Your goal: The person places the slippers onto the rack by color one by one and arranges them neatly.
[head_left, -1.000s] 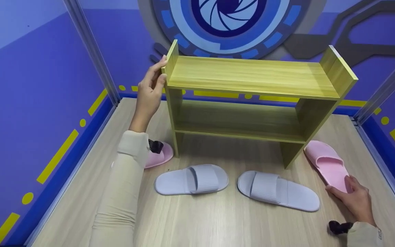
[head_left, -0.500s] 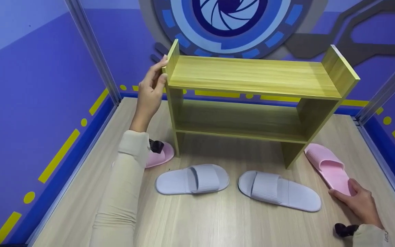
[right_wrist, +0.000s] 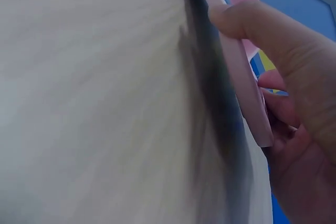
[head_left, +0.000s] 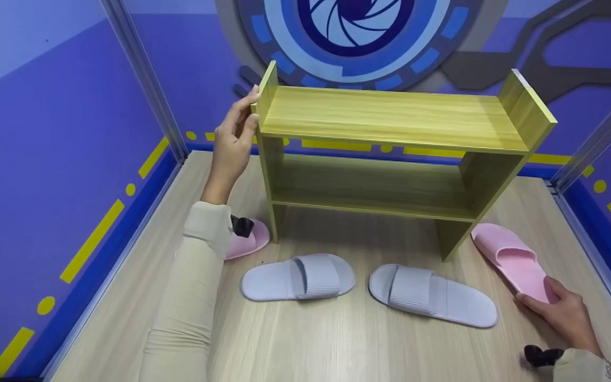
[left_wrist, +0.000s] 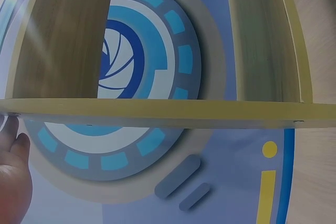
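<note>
In the head view my left hand [head_left: 234, 140] touches the outer face of the left side panel of a yellow wooden shelf [head_left: 395, 116]. In the left wrist view, fingertips [left_wrist: 11, 124] meet that panel [left_wrist: 173, 111] from outside. My right hand [head_left: 570, 315] grips the heel end of a pink slipper [head_left: 517, 260] at the shelf's right foot. The right wrist view has the thumb [right_wrist: 233, 19] on the upper side of the slipper's sole [right_wrist: 244, 77], with fingers curled beneath. The slipper's heel is raised off the floor there. Another pink slipper [head_left: 250, 241] is partly hidden by my left sleeve.
Two grey slippers lie on the wood-look floor [head_left: 337, 345] before the shelf, one left [head_left: 268, 281] and one right [head_left: 462, 302]. Blue walls [head_left: 61, 159] with metal corner posts [head_left: 143, 69] close in the sides and back.
My right hand has drawn the pink slipper slightly toward the front right. My left hand stays against the shelf, which looks unmoved.
</note>
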